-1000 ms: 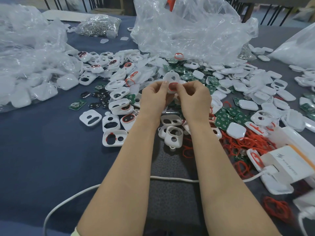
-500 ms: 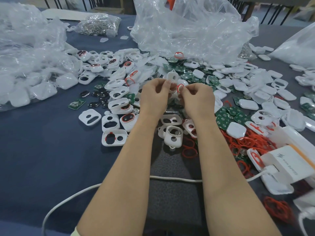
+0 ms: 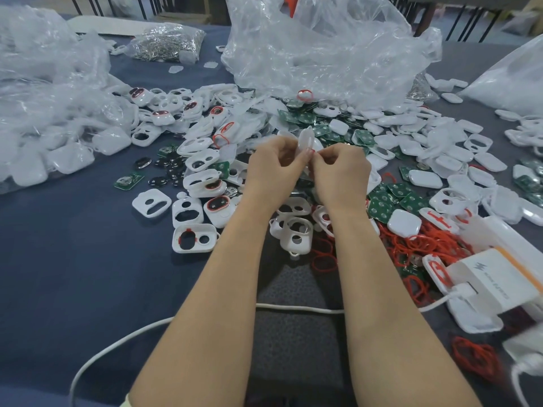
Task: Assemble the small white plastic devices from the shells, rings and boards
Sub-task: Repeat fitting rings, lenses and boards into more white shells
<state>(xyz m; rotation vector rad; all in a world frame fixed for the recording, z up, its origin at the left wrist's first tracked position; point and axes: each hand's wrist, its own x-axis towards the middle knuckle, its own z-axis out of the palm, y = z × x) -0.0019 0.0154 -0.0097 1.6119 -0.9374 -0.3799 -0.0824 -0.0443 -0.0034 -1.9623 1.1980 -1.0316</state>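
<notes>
A small white shell stands on edge between my two hands above the parts pile, turned so I cannot see its inside. My left hand pinches it from the left and my right hand pinches it from the right, fingertips meeting at its lower edge. A trace of red ring shows at my fingertips. Loose white shells lie on the blue cloth to the left. Green boards and a heap of red rings lie to the right.
Crumpled clear plastic bags sit behind the pile and at far left. A bag of metal parts lies at the back. A white charger box with a white cable crosses in front of me.
Both hands have stayed together over the pile. The shell has turned from facing me with its red ring showing to standing edge-on, and my fingertips have closed in at its lower edge.
</notes>
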